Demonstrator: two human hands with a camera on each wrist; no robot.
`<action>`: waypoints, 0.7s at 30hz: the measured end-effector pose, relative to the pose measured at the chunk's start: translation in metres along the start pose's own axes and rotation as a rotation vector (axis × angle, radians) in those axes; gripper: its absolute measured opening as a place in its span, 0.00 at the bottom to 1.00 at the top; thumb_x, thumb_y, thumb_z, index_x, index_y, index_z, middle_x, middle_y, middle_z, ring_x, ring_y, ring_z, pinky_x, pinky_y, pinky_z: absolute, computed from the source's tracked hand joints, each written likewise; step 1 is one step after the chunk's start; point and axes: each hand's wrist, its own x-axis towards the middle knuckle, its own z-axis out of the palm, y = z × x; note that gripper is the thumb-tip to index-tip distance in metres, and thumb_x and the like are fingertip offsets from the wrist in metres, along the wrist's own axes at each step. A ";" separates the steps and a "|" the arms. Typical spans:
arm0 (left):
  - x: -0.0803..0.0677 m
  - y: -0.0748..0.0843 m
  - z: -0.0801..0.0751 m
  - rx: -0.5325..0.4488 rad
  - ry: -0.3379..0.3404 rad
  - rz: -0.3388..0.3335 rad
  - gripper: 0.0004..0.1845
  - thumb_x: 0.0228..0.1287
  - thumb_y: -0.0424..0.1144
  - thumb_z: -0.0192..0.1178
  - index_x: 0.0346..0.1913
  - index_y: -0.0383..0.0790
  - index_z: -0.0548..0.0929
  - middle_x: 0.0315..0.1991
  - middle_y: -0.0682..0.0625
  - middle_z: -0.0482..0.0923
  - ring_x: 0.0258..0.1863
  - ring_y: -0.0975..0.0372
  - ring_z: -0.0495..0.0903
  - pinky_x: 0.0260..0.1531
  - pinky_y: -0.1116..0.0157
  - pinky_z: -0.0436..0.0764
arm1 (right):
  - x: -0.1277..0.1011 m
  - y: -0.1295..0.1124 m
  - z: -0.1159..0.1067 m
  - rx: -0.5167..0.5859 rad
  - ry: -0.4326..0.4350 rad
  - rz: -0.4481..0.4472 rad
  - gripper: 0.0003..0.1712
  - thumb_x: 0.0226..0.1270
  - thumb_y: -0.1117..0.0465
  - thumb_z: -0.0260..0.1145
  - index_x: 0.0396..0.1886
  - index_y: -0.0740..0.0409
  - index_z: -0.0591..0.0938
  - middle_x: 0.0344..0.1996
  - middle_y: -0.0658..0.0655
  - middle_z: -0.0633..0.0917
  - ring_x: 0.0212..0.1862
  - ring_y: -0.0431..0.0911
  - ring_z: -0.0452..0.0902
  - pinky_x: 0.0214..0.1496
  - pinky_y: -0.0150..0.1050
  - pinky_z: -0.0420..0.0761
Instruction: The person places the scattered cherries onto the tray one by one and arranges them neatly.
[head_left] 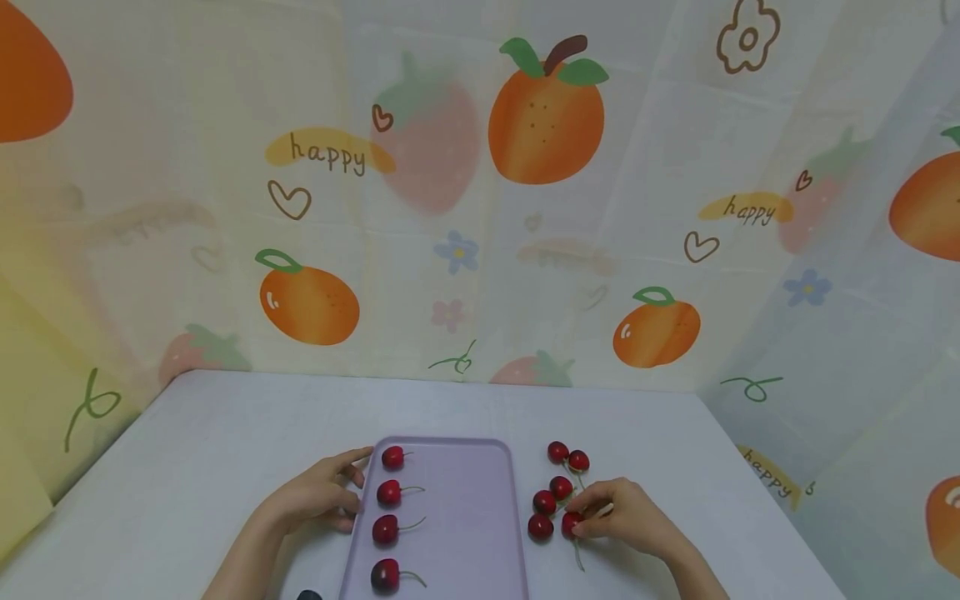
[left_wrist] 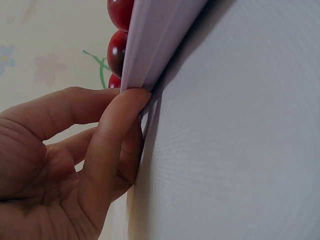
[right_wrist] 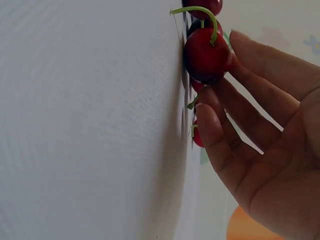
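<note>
A lilac tray [head_left: 457,517] lies on the table, with a column of red cherries [head_left: 386,530] along its left side, stems pointing right. At the tray's left rim rests my left hand [head_left: 318,493], thumb and fingers touching the outer edge [left_wrist: 150,45] in the left wrist view. My right hand [head_left: 626,517] reaches to a loose cherry [right_wrist: 206,56] right of the tray. Its fingers lie around that cherry, the thumb apart from it in the right wrist view. Several other cherries [head_left: 543,502] sit just left of and beyond this hand.
The white table [head_left: 285,408] carries the tray and cherries. A fruit-printed curtain [head_left: 480,292] hangs behind it and along the sides. A small dark object [head_left: 309,595] shows at the bottom edge, left of the tray.
</note>
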 end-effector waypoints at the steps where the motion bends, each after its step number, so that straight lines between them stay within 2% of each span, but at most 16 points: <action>1: 0.000 0.000 0.000 -0.001 0.000 0.000 0.47 0.48 0.26 0.64 0.75 0.35 0.58 0.48 0.41 0.68 0.30 0.59 0.77 0.28 0.64 0.87 | 0.000 -0.001 0.001 -0.001 0.001 -0.003 0.14 0.56 0.58 0.74 0.42 0.56 0.88 0.37 0.55 0.89 0.37 0.33 0.80 0.39 0.27 0.82; 10: -0.001 0.000 -0.001 -0.008 -0.008 0.009 0.48 0.48 0.26 0.64 0.75 0.35 0.57 0.47 0.41 0.68 0.29 0.59 0.77 0.28 0.64 0.86 | 0.003 -0.003 0.006 -0.035 -0.012 -0.016 0.13 0.53 0.57 0.76 0.40 0.52 0.89 0.38 0.54 0.89 0.34 0.33 0.78 0.36 0.27 0.79; 21: -0.002 0.001 -0.001 -0.015 -0.013 0.005 0.48 0.48 0.26 0.64 0.75 0.35 0.57 0.48 0.40 0.68 0.30 0.58 0.77 0.29 0.64 0.87 | 0.004 -0.004 0.006 -0.049 -0.019 -0.023 0.16 0.51 0.55 0.77 0.41 0.51 0.87 0.35 0.51 0.85 0.36 0.35 0.77 0.37 0.29 0.83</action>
